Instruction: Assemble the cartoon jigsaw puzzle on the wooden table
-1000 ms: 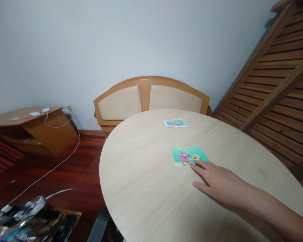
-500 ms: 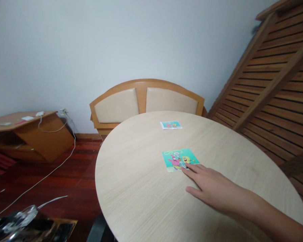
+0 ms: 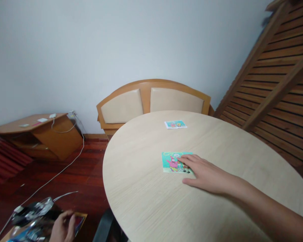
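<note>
Left hand (image 3: 62, 226) low, off the bench (image 3: 141, 191) past its left rim, by the clutter (image 3: 37, 222), fingers bent, thumb apart, blurred so can't tell if it grips anything; black armrest (image 3: 103, 225) sits between it and the rim. Right hand (image 3: 203, 173) open, fingers extended over the right part of the near printed card (image 3: 169, 165), no grasp on it, thumb beside its lower edge; card lies mid-bench, wide room left to the rim. Far card (image 3: 175, 124) well apart beyond, near the back rim, headboard (image 3: 146, 97) behind.
</note>
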`<state>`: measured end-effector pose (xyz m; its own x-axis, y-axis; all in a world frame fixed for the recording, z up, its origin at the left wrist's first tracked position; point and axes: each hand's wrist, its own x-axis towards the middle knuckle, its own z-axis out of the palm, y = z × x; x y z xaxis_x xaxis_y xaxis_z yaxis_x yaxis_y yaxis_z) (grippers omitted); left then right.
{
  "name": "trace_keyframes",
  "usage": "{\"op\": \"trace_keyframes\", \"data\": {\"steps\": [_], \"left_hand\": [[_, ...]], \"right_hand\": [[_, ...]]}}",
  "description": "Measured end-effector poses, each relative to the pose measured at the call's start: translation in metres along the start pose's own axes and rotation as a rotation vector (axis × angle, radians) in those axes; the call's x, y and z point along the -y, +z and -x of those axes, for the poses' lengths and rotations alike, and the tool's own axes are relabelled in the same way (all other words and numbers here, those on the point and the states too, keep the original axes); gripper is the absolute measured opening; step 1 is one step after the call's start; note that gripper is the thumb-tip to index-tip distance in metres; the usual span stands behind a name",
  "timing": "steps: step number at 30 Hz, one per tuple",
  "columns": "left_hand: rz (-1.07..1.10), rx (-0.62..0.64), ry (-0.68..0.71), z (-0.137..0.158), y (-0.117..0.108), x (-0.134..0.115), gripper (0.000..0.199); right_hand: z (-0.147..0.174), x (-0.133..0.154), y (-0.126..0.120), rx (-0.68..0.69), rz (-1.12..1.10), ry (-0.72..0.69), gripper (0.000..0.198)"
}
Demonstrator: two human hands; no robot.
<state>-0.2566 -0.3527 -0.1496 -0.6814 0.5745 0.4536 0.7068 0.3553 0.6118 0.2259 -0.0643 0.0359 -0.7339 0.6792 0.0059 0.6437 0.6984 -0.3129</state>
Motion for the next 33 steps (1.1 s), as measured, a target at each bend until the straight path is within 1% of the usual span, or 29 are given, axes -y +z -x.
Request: {"op": "trace_keyframes", "data": {"steps": [1,3,5,6,7,8,10,12,14,16,17,18,21,23,25,27,30,33], "left_hand": [[0.013,-0.025,0.066,-0.018,-0.004,-0.022,0.03],[0.088,-0.043,0.281,-0.056,-0.011,-0.072,0.024],[0.178,0.019,0.513,-0.093,-0.015,-0.124,0.02],[0.202,0.098,0.588,-0.11,-0.015,-0.149,0.02],[0.196,0.214,0.647,-0.125,-0.013,-0.174,0.022],[0.162,0.36,0.679,-0.138,-0.009,-0.197,0.025],[0.102,0.62,0.731,-0.157,0.008,-0.235,0.032],[0.082,0.846,0.791,-0.166,0.035,-0.264,0.044],[0.062,0.996,0.844,-0.166,0.067,-0.287,0.061],[0.01,1.084,0.892,-0.161,0.098,-0.309,0.077],[-0.02,1.106,0.942,-0.157,0.112,-0.321,0.085],[-0.03,1.101,0.976,-0.153,0.124,-0.334,0.09],[-0.012,1.109,1.017,-0.142,0.153,-0.372,0.092],[-0.013,1.128,1.071,-0.137,0.167,-0.394,0.085],[-0.017,1.12,1.138,-0.132,0.18,-0.409,0.073],[0.017,1.093,1.134,-0.128,0.19,-0.415,0.064],[0.121,1.07,1.075,-0.122,0.198,-0.413,0.054],[0.299,1.002,1.041,-0.118,0.2,-0.404,0.048]], "right_hand": [[-0.005,-0.005,0.002,0.002,0.007,0.041,0.082],[-0.014,-0.013,0.003,0.038,0.011,0.111,0.092],[-0.022,-0.016,0.002,0.069,0.009,0.127,0.093],[-0.026,-0.016,0.001,0.072,0.005,0.118,0.092],[-0.029,-0.016,0.0,0.065,-0.004,0.106,0.089],[-0.033,-0.016,-0.001,0.053,-0.016,0.092,0.087],[-0.041,-0.016,-0.002,0.035,-0.036,0.083,0.088],[-0.05,-0.017,-0.002,0.046,-0.03,0.111,0.095],[-0.059,-0.018,-0.004,0.082,0.001,0.163,0.103],[-0.067,-0.017,-0.007,0.119,0.031,0.21,0.106],[-0.071,-0.016,-0.01,0.131,0.046,0.244,0.106],[-0.074,-0.015,-0.013,0.147,0.058,0.28,0.104],[-0.08,-0.015,-0.022,0.181,0.077,0.331,0.099],[-0.082,-0.019,-0.027,0.175,0.05,0.343,0.089],[-0.081,-0.026,-0.028,0.174,-0.06,0.36,0.073],[-0.08,-0.034,-0.026,0.147,-0.206,0.39,0.057],[-0.076,-0.047,-0.017,0.013,-0.382,0.429,0.045],[-0.072,-0.055,-0.006,-0.059,-0.523,0.377,0.032]]}}
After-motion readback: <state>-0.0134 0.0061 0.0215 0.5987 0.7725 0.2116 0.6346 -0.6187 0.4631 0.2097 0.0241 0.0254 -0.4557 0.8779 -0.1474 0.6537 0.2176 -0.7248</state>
